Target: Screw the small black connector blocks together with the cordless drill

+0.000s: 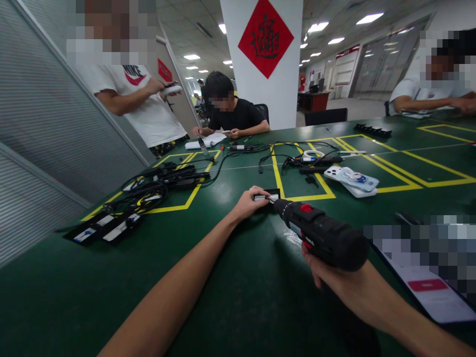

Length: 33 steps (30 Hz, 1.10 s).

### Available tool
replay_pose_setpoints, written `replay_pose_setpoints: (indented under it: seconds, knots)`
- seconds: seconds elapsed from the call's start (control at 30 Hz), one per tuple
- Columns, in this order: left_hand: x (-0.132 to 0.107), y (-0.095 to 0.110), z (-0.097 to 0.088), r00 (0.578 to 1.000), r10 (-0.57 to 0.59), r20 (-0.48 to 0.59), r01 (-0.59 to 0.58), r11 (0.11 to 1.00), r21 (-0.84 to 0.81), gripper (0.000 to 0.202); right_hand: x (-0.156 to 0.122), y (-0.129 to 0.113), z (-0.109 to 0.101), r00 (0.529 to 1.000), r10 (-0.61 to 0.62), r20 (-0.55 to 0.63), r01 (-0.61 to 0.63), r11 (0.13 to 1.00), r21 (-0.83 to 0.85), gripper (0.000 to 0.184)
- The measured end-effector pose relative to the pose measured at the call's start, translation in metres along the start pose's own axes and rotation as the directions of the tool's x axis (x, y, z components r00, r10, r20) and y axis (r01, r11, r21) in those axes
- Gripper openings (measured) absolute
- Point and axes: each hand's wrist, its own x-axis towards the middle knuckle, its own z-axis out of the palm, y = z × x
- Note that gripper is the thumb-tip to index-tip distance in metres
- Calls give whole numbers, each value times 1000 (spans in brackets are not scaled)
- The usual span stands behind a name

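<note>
right hand (323, 271) grips cordless drill (324, 234); left hand (247, 203) pins small black part (274, 192)

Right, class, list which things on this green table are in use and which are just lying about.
In use: small black part, pinched by left hand; cordless driver, gripped by right hand.
Lying about: phones; cable bundle; black tray; labelled black blocks.

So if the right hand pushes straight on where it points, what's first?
The small black part that the left hand holds on the table. The right hand aims its drill at it, the tip seemingly almost touching, though depth is unclear.
</note>
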Motion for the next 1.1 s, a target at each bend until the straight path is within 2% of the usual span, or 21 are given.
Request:
replay_pose_setpoints:
  seconds: [0.37, 0.7, 0.87, 1.1]
  knots:
    - [2, -7, 1, 999, 48, -11, -48, 998, -29, 22, 0, 2, -3, 1000, 4, -8, -5, 1000, -6, 31]
    - [3, -6, 0, 999, 38, 4, -38, 999, -12, 24, 0, -1, -4, 999, 35, -2, -35, 999, -2, 30]
    - [3, -6, 1, 999, 41, 6, -41, 999, -18, 24, 1, 3, -2, 999, -26, -20, 27, 1000, 13, 29]
    - [2, -4, 1, 1000, 18, 8, -18, 1000, -14, 25, 1, 4, -4, 1000, -19, -23, 20, 999, 36, 28]
